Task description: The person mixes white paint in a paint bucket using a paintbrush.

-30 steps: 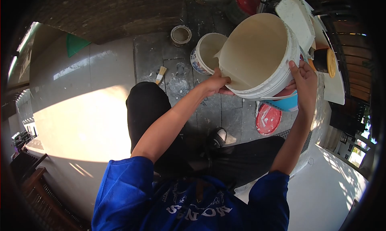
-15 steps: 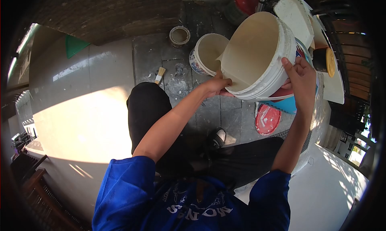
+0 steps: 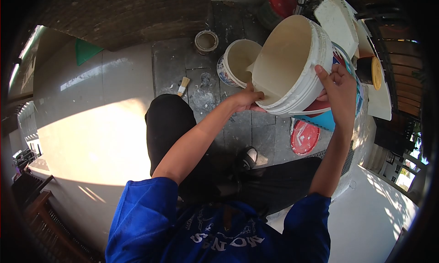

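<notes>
My L hand point(image 3: 247, 98) pinches the big pail's point(image 3: 314, 86) rim, thumb over, fingers under; R hand point(image 3: 340, 83) clamps its right side. Pail's tipped, paint point(image 3: 275, 81) at the lip by small pail point(image 3: 224, 71), just past L hand. Pour's partway imo: big one's got paint left, small one's level idk. Brush point(image 3: 184, 86) left of L hand.

The large white bucket point(image 3: 292, 61) tilted leftward at upper right; the smaller patterned bucket point(image 3: 238, 64) stood beside it, upper centre, pale inside.
</notes>
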`<state>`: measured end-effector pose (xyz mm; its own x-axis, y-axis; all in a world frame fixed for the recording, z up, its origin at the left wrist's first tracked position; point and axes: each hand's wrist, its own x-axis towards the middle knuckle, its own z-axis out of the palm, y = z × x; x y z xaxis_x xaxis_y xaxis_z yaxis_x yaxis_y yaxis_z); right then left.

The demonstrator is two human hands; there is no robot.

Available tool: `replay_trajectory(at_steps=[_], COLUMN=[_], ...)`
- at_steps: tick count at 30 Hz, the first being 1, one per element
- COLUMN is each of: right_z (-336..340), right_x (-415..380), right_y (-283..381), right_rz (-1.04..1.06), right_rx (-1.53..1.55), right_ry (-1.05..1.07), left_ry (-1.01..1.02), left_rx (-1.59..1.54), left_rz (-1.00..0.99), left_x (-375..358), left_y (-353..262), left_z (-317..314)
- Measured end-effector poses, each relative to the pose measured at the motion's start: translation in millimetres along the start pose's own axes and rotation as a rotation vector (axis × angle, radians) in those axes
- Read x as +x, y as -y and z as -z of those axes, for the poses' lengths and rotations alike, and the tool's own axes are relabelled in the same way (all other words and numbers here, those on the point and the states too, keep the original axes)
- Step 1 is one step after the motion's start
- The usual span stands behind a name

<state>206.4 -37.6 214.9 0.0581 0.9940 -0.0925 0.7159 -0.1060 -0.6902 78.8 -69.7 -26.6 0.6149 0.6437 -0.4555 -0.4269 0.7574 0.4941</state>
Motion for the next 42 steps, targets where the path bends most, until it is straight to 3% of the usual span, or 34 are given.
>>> replay_trajectory(at_steps=[11,17,31,35,38,42], right_z=[-2,13,42,29,46,49], right_x=[4,7,20,16,18,28], right_y=[-3,-34,-185,-173,-213,-242], right_rz=[-0.008,-0.040,-0.104,-0.146,-0.182,-0.225], right_rx=[0.015,0.073,0.319,0.521,0.529,0.532], right_ry=[-0.001,-0.104,-0.263,-0.405,-0.266,-0.321], left_ry=[0.021,-0.040,-0.112,-0.163,-0.177,-0.221], left_rx=[0.024,0.067,0.069,0.097,0.075,0.101], left_rz=[0.007,-0.051,-0.150,-0.171,-0.171,-0.224], left_x=[0,-2,-4,-5,-3,8], left_y=[-2,-2,8,7,8,20], left_z=[2,-5,-33,-47,-56,-61])
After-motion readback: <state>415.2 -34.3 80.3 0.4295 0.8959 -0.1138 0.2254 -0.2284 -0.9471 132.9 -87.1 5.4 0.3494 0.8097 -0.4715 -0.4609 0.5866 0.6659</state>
